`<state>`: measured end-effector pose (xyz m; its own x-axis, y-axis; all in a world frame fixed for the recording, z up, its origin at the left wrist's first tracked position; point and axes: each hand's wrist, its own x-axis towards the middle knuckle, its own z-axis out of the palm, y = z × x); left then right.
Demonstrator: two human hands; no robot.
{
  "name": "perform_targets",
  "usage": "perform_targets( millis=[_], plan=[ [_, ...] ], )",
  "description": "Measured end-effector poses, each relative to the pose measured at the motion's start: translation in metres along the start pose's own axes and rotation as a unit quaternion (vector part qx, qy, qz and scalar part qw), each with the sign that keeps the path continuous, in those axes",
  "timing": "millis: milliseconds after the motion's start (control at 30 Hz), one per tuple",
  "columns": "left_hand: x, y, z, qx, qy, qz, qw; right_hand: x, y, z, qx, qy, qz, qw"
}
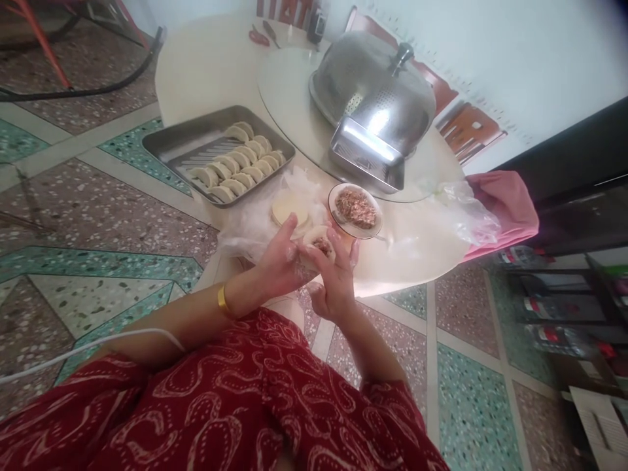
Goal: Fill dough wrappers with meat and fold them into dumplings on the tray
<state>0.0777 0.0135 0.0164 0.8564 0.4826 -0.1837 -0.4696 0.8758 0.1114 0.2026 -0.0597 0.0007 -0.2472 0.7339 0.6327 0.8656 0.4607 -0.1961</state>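
Between my two hands is a round dumpling wrapper [314,237] with a dab of meat filling [322,246] in its middle. My left hand [282,258] supports it from the left and below, thumb pointing up. The fingers of my right hand [338,281] touch the wrapper's right side and near edge. Just beyond, a stack of round wrappers [289,207] lies on a clear plastic bag [245,226]. A bowl of minced filling [356,206] stands right of the stack. Farther left, a metal tray [167,150] holds rows of folded dumplings [235,160].
On the glass turntable [279,78] sit a large metal dome cover [367,78] and a small steel tray [366,154]. Red scissors [259,37] lie at the far edge. A pink cloth [510,206] hangs at the table's right. Bottles [554,337] stand on a shelf beyond.
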Motion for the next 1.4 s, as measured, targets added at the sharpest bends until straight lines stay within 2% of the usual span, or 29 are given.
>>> perform_targets(
  millis=[133, 267, 533, 733, 800, 867, 1000, 1067, 1133, 1200, 1267, 1400],
  plan=[
    [-0.002, 0.004, 0.008, 0.003, 0.001, 0.008, 1.0, -0.004, -0.002, 0.004, -0.014, 0.002, -0.003, 1.0],
    [-0.004, 0.008, 0.01, 0.015, 0.004, 0.009, 1.0, -0.011, -0.001, 0.007, -0.015, 0.006, -0.035, 0.999],
    [-0.004, 0.011, 0.007, 0.017, -0.01, 0.028, 0.999, -0.028, 0.004, -0.009, -0.01, 0.035, -0.045, 0.998],
    [-0.006, 0.014, 0.01, 0.015, 0.0, 0.034, 0.999, -0.036, 0.004, -0.007, -0.016, 0.04, -0.034, 0.998],
    [-0.007, 0.016, 0.01, 0.021, 0.008, 0.037, 0.999, -0.037, 0.002, -0.008, 0.038, 0.066, -0.004, 0.997],
    [-0.008, 0.016, 0.011, 0.024, 0.013, 0.041, 0.999, -0.036, 0.0, -0.011, 0.139, 0.088, 0.073, 0.984],
    [-0.009, 0.015, 0.015, 0.016, 0.028, 0.057, 0.998, -0.031, 0.003, -0.013, 0.328, 0.049, 0.254, 0.909],
    [-0.009, 0.015, 0.017, 0.017, 0.036, 0.065, 0.997, -0.03, 0.008, -0.011, 0.372, 0.031, 0.29, 0.881],
    [-0.01, 0.015, 0.018, 0.02, 0.034, 0.071, 0.997, -0.029, 0.013, -0.01, 0.375, 0.036, 0.307, 0.874],
    [-0.011, 0.016, 0.018, 0.025, 0.021, 0.081, 0.996, -0.03, 0.017, -0.01, 0.341, 0.055, 0.318, 0.883],
    [-0.012, 0.016, 0.019, 0.035, 0.009, 0.082, 0.996, -0.029, 0.019, -0.011, 0.308, 0.086, 0.294, 0.901],
    [-0.013, 0.015, 0.018, 0.052, 0.008, 0.047, 0.998, -0.027, 0.02, -0.013, 0.221, 0.104, 0.14, 0.959]
  ],
)
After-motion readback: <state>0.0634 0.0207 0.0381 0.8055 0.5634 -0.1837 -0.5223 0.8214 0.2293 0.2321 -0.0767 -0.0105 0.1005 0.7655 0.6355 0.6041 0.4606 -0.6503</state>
